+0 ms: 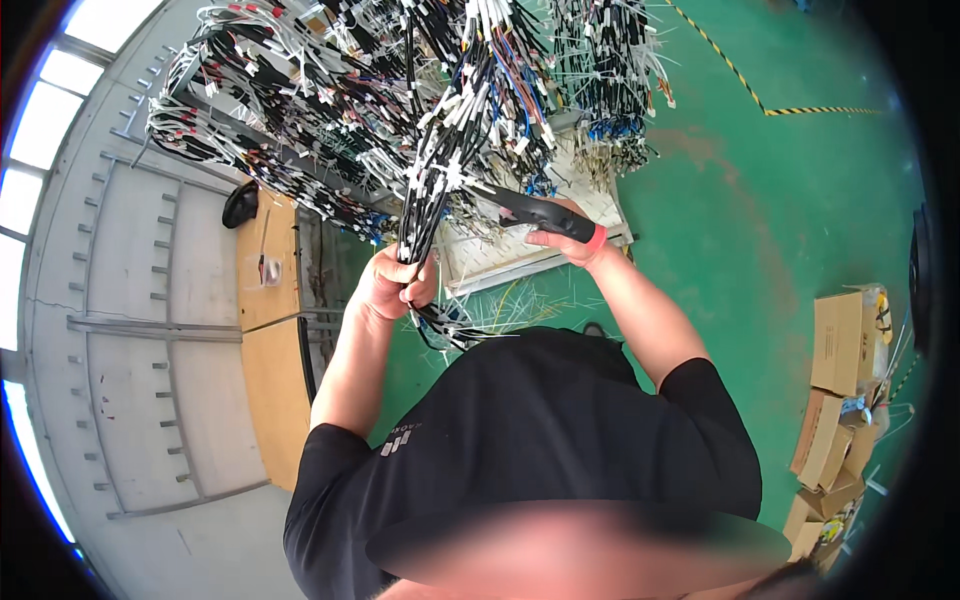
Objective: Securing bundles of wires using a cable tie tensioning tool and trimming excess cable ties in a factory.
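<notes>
My left hand is closed around the lower part of a bundle of black and white wires. Loose wire ends hang out below that fist. In my right hand is a black cable tie gun with a red end. Its narrow nose points left and meets the bundle at a white tie, above my left hand. Whether the nose grips the tie is too small to tell. My right fingers wrap the tool's handle and are partly hidden by it.
Thick wire harnesses hang in rows ahead and to the left. Under them stands a pale platform; clipped tie ends litter the green floor. A wooden bench is at left, cardboard boxes at right.
</notes>
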Available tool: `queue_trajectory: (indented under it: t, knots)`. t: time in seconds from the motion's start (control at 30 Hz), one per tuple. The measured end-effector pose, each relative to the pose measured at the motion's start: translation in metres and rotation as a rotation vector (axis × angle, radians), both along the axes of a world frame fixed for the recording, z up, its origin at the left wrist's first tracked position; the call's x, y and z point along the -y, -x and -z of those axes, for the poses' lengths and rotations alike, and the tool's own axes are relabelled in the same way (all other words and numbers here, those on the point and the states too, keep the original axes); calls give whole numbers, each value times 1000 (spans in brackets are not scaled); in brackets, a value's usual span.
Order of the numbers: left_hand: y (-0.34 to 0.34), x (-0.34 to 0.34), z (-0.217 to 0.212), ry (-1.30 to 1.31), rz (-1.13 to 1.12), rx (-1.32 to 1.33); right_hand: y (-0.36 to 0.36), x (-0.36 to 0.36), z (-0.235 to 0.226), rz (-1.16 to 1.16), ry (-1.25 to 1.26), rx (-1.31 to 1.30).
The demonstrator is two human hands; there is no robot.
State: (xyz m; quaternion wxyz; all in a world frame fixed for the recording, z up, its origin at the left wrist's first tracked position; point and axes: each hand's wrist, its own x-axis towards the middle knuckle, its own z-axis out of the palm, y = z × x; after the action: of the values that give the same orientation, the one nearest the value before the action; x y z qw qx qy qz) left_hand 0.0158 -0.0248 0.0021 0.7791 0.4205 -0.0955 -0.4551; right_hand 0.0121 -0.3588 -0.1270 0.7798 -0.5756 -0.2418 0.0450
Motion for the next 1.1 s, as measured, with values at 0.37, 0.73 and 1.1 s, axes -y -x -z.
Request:
queue_trajectory:
  t: [0.37,0.73,1.1]
  knots:
    - [2,3,-1,67,21,25,-4,-20,-16,-118,-159,-11]
    - [6,3,-7,29,21,12,0,-9,-46,-18,91,272]
    - [2,-1,-3,45,77,6,14,6,-56,76,259,106]
